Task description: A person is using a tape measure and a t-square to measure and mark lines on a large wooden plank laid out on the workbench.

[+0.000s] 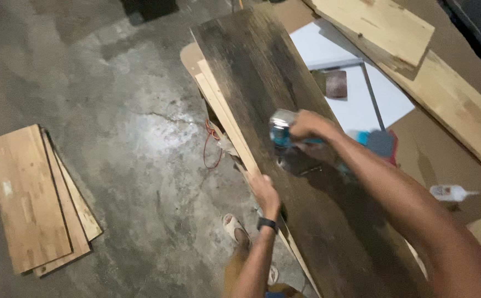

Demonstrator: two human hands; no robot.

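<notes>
A long dark stained wooden board runs from the top middle down to the lower right, lying on lighter boards. My right hand grips a teal power tool pressed onto the board's surface; the tool is blurred. My left hand, with a black watch on the wrist, holds the board's left edge below the tool.
A stack of light wooden panels lies on the concrete floor at left. An orange cord hangs beside the boards. Light planks, a white sheet and a white glue bottle sit at right. My sandalled foot is below.
</notes>
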